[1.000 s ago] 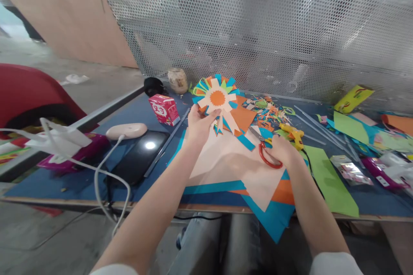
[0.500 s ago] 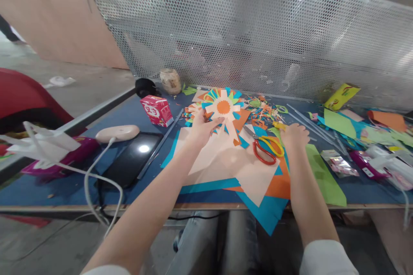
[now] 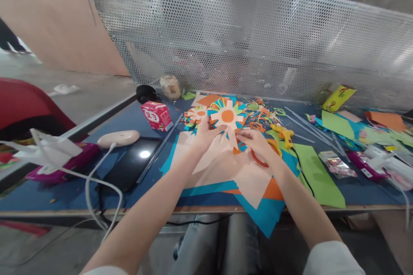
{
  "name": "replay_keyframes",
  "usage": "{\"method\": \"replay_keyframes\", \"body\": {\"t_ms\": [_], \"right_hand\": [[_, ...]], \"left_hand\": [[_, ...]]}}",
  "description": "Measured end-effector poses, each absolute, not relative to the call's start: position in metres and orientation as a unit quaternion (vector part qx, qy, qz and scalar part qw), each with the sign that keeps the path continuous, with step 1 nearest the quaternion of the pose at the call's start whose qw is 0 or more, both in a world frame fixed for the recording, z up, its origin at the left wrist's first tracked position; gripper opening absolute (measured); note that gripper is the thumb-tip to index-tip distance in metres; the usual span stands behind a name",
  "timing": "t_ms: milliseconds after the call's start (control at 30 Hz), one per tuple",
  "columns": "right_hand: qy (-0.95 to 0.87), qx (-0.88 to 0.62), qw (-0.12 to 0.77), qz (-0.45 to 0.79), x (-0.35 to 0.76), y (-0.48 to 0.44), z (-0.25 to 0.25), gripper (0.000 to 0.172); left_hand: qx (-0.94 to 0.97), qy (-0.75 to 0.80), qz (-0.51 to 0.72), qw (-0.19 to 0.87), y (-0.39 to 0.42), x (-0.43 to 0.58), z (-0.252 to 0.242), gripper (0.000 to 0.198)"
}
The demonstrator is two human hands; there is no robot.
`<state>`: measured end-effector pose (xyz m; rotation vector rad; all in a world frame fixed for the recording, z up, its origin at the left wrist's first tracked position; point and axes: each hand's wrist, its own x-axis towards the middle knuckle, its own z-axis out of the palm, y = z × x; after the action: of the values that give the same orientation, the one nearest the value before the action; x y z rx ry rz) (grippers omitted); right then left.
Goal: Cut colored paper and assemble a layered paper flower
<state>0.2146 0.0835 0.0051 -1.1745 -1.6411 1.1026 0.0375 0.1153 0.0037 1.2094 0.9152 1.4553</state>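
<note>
My left hand [image 3: 206, 135] is closed on the lower edge of a layered paper flower [image 3: 227, 115]. Pale, blue and green petals ring its orange centre, and a pale strip hangs below like a stem. Close beside that strip, my right hand [image 3: 254, 141] has its fingers pinched together, seemingly on the strip's edge. Scissors [image 3: 259, 158] with red and yellow handles lie partly hidden beneath my right hand. A yellow glue gun [image 3: 284, 134] rests to the right, its dark cord running toward me. Pale sheets [image 3: 209, 167] lie under both hands.
Another paper flower [image 3: 197, 114] lies behind my left hand. Paper scraps [image 3: 260, 114] litter the back. At left are a pink box [image 3: 157, 116], a phone [image 3: 130, 161] and white cables. Green paper [image 3: 318, 172] and clear sticks [image 3: 309, 124] lie right. A perforated metal panel [image 3: 241, 38] stands behind.
My right hand has let go of the glue gun, now lying on the table, and moved left to the flower's strip. My left hand still holds the flower.
</note>
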Motion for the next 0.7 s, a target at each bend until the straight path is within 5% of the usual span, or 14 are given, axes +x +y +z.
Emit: {"method": "replay_keyframes", "body": {"t_ms": [200, 400, 567, 700], "right_hand": [[-0.654, -0.486, 0.376, 0.441, 0.214, 0.08, 0.006, 0.016], [-0.678, -0.565, 0.349, 0.315, 0.224, 0.079, 0.01, 0.012], [-0.636, -0.595, 0.401, 0.284, 0.233, 0.086, 0.015, 0.012], [-0.623, -0.555, 0.438, 0.334, 0.226, 0.086, 0.01, 0.016]], "left_hand": [[0.497, 0.386, 0.603, 0.489, 0.12, 0.038, -0.001, 0.048], [0.423, 0.399, 0.65, 0.489, 0.125, 0.024, 0.005, 0.052], [0.468, 0.491, 0.502, 0.537, 0.121, 0.017, 0.003, 0.058], [0.564, 0.498, 0.501, 0.428, 0.113, 0.026, 0.002, 0.054]]}}
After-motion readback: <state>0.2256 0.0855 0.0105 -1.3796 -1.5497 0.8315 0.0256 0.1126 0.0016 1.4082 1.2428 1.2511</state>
